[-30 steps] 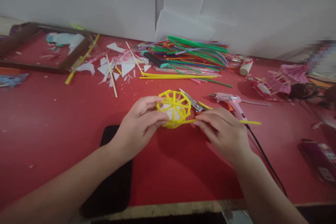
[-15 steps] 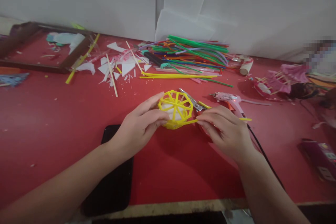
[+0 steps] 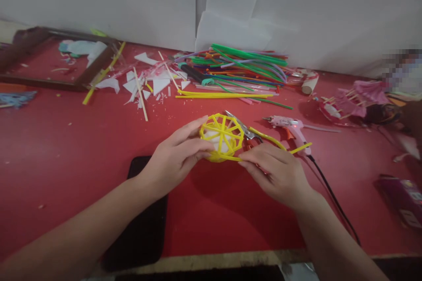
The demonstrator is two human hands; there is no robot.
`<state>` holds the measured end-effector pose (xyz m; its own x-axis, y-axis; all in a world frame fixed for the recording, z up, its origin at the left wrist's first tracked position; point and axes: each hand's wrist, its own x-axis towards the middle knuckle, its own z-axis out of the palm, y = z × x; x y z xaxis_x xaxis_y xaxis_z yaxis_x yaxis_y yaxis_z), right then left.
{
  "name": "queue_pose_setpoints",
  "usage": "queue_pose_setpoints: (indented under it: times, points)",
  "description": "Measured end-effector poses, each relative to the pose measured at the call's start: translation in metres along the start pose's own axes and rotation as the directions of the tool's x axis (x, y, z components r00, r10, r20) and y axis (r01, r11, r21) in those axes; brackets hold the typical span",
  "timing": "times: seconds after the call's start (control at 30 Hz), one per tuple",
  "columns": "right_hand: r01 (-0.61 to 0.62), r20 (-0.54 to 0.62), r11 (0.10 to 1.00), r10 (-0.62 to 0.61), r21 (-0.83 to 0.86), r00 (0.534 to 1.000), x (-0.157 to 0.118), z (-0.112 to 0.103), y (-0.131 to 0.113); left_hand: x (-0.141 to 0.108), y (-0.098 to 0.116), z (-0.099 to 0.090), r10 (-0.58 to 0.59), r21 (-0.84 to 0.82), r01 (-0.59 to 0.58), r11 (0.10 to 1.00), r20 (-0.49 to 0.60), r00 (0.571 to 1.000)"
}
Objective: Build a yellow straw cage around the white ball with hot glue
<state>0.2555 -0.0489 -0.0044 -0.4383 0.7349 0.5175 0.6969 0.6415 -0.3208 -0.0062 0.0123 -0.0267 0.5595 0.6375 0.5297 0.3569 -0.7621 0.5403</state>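
A small yellow openwork cage (image 3: 223, 131) with spokes meeting at its top has something white inside. My left hand (image 3: 180, 153) grips its left side between thumb and fingers. Along the cage's lower right edge runs a yellow pipe cleaner (image 3: 232, 158), pinched by my right hand (image 3: 275, 169); its free end sticks out past the knuckles. Behind the cage and my right hand lie scissors (image 3: 245, 128), their handles partly hidden. A pink glue gun (image 3: 290, 128) rests just beyond my right hand.
A pile of coloured pipe cleaners (image 3: 244, 68) lies at the back, with white scraps (image 3: 161, 85) left of it. A black phone (image 3: 143, 228) sits under my left forearm. The glue gun's black cord (image 3: 332, 195) runs along the right. A brown frame (image 3: 42, 81) stands back left.
My right hand has moved slightly left and down, closer to the cage, bringing the pipe cleaner nearer its rim. The cage has shifted a little right in my left hand.
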Motion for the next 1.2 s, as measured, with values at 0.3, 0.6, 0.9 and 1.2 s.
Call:
queue_pose_setpoints:
  times: [0.3,0.6,0.9,1.2]
  points:
    - [-0.006,-0.012,1.0,0.006,-0.005,1.0,0.0003,0.0018,0.0012,0.0031,0.005,-0.0019,0.016,0.027,-0.016,1.0,0.001,1.0]
    - [-0.014,-0.025,1.0,0.014,-0.002,1.0,0.0011,0.0004,0.0007,0.0047,0.0058,-0.0043,0.036,0.039,-0.037,0.999,0.025,0.999]
    - [-0.005,-0.056,1.0,0.004,-0.013,0.998,0.0025,0.0009,-0.0028,0.006,0.0053,-0.0048,0.057,0.036,-0.059,0.998,0.037,0.998]
    - [-0.029,-0.059,1.0,0.03,0.007,0.998,0.0043,-0.0019,-0.0048,0.0035,0.0048,-0.0037,0.021,0.063,-0.023,0.998,0.034,0.999]
